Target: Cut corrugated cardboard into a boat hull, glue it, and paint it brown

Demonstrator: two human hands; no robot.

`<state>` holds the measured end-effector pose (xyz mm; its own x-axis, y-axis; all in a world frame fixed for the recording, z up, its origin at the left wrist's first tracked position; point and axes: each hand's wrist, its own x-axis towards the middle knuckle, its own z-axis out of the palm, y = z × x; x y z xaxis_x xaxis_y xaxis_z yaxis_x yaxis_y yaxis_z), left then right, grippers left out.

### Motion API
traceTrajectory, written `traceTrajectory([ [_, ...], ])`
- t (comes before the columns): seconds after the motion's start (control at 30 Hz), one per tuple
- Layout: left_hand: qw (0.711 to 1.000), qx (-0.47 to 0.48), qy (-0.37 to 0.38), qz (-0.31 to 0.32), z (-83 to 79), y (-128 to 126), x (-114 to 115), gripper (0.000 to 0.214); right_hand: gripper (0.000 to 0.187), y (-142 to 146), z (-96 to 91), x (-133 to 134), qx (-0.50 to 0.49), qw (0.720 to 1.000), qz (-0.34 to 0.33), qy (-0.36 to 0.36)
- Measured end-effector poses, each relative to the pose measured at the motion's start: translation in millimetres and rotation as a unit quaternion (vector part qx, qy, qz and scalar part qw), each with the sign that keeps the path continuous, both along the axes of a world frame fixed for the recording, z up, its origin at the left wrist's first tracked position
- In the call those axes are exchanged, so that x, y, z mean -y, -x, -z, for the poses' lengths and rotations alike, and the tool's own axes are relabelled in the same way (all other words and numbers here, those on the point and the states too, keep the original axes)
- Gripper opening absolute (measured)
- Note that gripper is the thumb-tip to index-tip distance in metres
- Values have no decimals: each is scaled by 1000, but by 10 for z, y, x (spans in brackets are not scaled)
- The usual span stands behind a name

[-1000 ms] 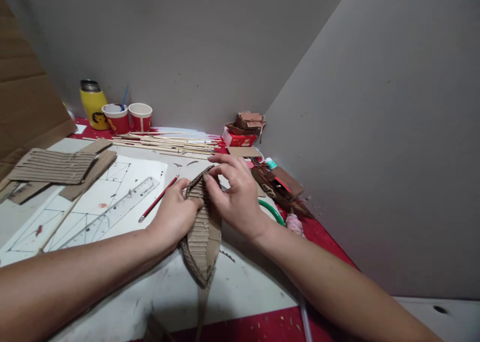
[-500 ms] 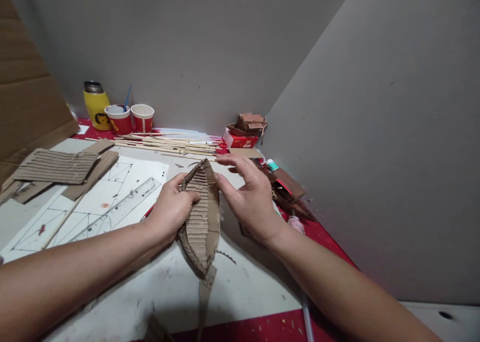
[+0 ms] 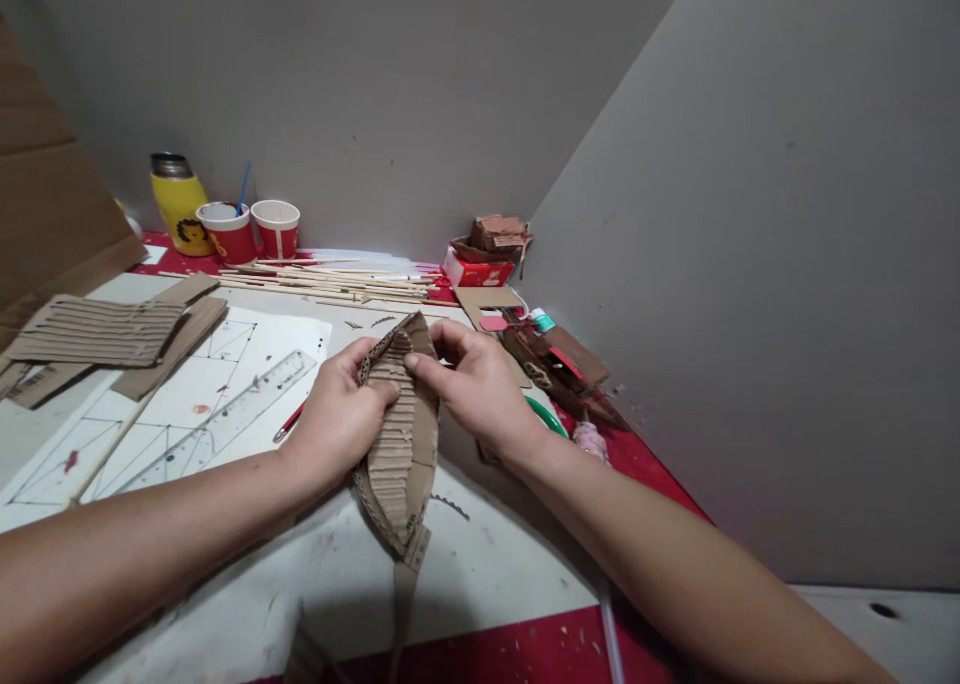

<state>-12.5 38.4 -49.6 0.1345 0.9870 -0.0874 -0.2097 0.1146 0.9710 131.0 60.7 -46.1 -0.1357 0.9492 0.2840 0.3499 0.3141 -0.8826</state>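
Observation:
A small boat hull [image 3: 399, 444] made of corrugated cardboard is held upright over the white work surface, its pointed ends up and down. Its ribbed inner floor faces me. My left hand [image 3: 341, 404] grips the left wall, thumb on the ribs inside and fingers behind. On the other side, my right hand [image 3: 480, 379] pinches the upper right wall, with its thumb inside and fingers around the outer face. Below the hull's lower tip hangs or lies a narrow cardboard strip [image 3: 409, 584]; whether it is joined there I cannot tell.
Left are a paper drawing [image 3: 247, 384], a clear ruler [image 3: 225, 419], a red pencil [image 3: 289, 422] and cardboard pieces [image 3: 97, 329]. Behind lie wooden sticks [image 3: 337, 284], red cups [image 3: 276, 229] and a yellow bottle [image 3: 178, 204]. A brown model boat [image 3: 495, 239] sits on a red box [image 3: 480, 267].
My right hand has closed from spread fingers onto the hull's upper right wall, its thumb now inside. My left hand keeps its grip. The view has shifted slightly.

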Motion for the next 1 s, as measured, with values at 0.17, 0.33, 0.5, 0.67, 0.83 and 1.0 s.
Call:
traceTrajectory([
  [0.17,1000,-18,-17,6,-27,14,-27,31,7,11,12,-33,-20,1000,4,2],
  [0.33,997,-67,-50,-5,-18,23,-78,22,9,-57,-75,-9,-25,998,-40,34],
  [0.5,992,-94,-79,11,-17,38,-66,25,10,-97,-201,89,30,997,-57,52],
  [0.67,982,-146,-123,8,0,41,-70,25,6,-77,-136,75,66,996,-32,45],
  [0.83,981,-154,-119,-17,62,37,-93,22,6,-34,-7,-17,62,997,-16,42],
  [1.0,988,-125,-94,-7,76,45,-104,19,9,-50,-67,-16,74,995,-38,53],
])
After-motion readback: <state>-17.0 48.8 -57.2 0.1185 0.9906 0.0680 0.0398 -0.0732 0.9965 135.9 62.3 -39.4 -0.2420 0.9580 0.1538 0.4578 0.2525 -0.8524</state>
